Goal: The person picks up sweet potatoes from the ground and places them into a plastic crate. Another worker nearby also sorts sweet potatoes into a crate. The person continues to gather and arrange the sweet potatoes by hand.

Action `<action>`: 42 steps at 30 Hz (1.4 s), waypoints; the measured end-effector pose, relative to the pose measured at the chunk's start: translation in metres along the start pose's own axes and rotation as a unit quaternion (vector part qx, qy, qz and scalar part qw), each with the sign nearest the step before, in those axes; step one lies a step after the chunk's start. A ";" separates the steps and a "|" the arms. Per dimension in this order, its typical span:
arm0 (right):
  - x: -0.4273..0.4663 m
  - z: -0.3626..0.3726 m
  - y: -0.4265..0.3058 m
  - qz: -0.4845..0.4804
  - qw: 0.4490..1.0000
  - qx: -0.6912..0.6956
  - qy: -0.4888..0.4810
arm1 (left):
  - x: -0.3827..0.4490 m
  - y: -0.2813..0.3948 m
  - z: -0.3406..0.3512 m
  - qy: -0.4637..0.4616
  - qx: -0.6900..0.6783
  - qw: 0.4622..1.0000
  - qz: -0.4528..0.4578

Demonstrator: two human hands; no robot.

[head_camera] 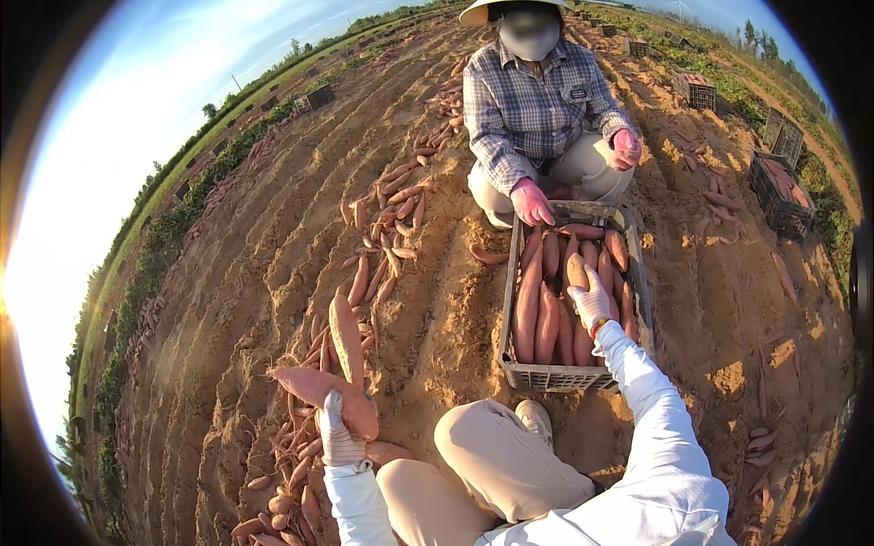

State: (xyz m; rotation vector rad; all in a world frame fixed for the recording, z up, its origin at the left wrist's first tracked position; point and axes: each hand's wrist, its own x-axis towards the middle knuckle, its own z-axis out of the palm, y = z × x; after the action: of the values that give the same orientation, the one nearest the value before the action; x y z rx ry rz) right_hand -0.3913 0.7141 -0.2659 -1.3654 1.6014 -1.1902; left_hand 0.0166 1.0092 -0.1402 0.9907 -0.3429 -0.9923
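Observation:
A large reddish sweet potato [328, 396] with thin roots at its tip is gripped in my gloved left hand [339, 433], over a row of sweet potatoes on the soil. Another long sweet potato [346, 339] stands out just beyond it. My gloved right hand [591, 301] reaches into a dark plastic crate [556, 377] and holds a paler sweet potato [577, 271] above the others. Inside, several long sweet potatoes [547, 323] lie side by side, mostly pointing away from me.
Opposite me, a person [539, 112] in a checked shirt squats at the crate's far end, one pink-gloved hand [532, 202] at its rim. Loose sweet potatoes [399, 205] run along the ridge at left. Another filled crate [780, 194] stands at right.

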 end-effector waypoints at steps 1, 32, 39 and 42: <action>0.033 0.012 0.014 -0.078 0.994 -0.067 0.036 | 0.008 -0.010 0.029 -0.031 0.006 0.999 -0.009; 0.148 0.001 0.031 0.042 0.896 -0.438 -0.064 | 0.045 -0.198 0.228 -0.198 -0.026 0.929 -0.311; 0.000 -0.006 -0.038 0.041 0.921 0.224 -0.315 | 0.048 -0.208 0.233 -0.188 -0.121 0.894 -0.389; -0.067 -0.026 -0.048 0.106 0.908 0.329 -0.237 | 0.038 -0.221 0.233 -0.282 0.044 0.908 -0.309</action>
State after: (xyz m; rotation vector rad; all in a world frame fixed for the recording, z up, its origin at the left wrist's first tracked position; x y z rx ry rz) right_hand -0.3866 0.7844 -0.2152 -0.9085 0.8567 -1.0269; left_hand -0.2327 0.8138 -0.2029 0.8913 -0.5709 -1.8679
